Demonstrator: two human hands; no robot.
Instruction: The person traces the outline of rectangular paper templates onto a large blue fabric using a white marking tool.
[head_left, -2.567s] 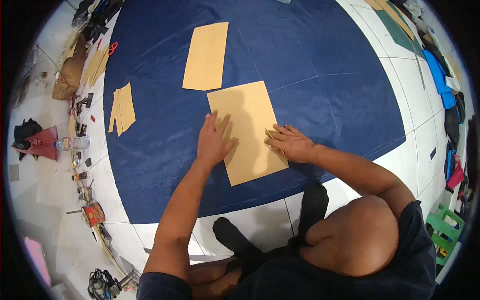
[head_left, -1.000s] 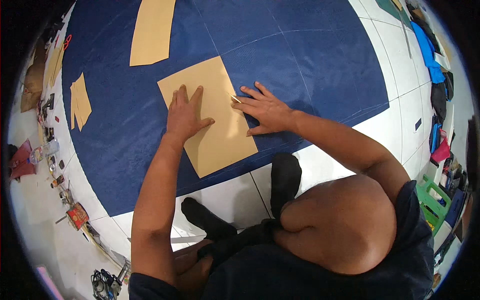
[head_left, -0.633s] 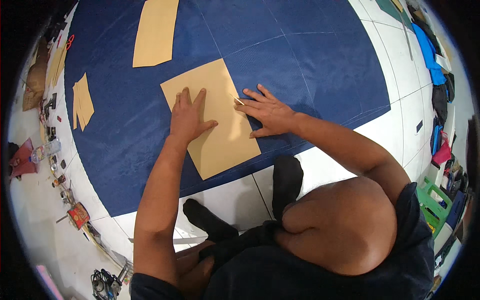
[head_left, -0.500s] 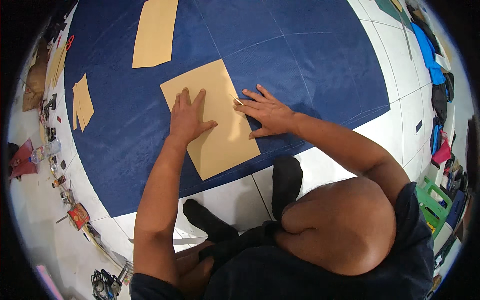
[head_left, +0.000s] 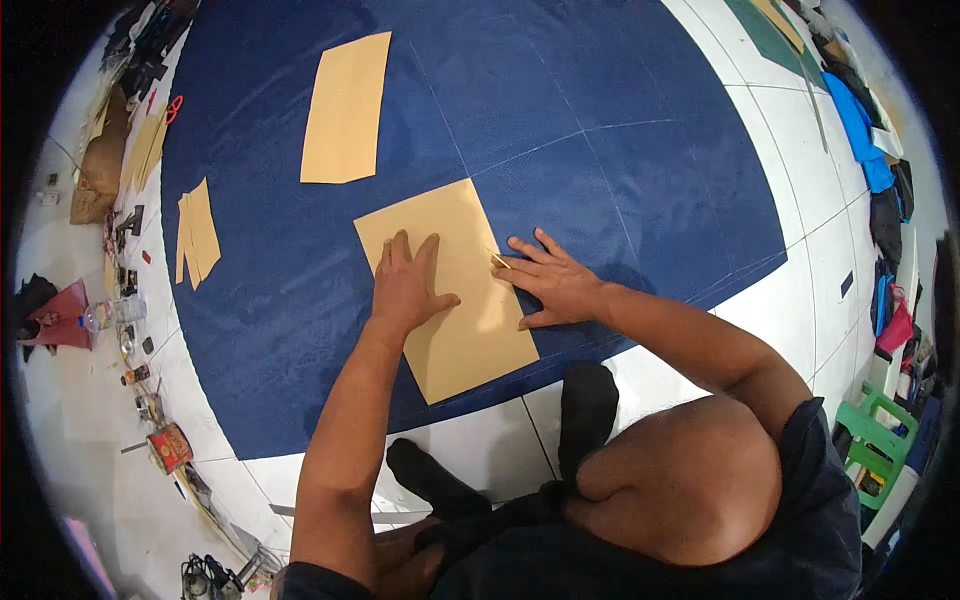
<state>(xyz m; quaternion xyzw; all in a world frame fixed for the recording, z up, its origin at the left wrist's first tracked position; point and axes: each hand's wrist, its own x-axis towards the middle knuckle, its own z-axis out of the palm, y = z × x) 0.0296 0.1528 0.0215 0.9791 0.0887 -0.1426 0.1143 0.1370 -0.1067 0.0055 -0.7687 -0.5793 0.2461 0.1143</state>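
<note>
A tan rectangular paper piece point(head_left: 470, 330) lies on a wide dark blue cloth point(head_left: 600, 130) spread over the tiled floor. My left hand point(head_left: 408, 288) rests flat on the paper's middle with its fingers spread. At the paper's right edge my right hand point(head_left: 555, 282) lies on the cloth, fingers apart. A thin yellowish stick point(head_left: 497, 260) shows between its fingertips, touching the paper's edge. My bent knee point(head_left: 690, 480) and a dark-socked foot point(head_left: 588, 405) sit at the cloth's near edge.
A second tan paper strip point(head_left: 346, 108) lies farther out on the cloth, and smaller tan pieces point(head_left: 196, 240) lie near its left edge. Tins, bottles and tools point(head_left: 150, 400) line the floor on the left. Clothes and a green stool point(head_left: 880, 440) stand at the right.
My head view has shifted a little. Both hands stay on the same paper piece, and the right hand has slid slightly farther up its right edge.
</note>
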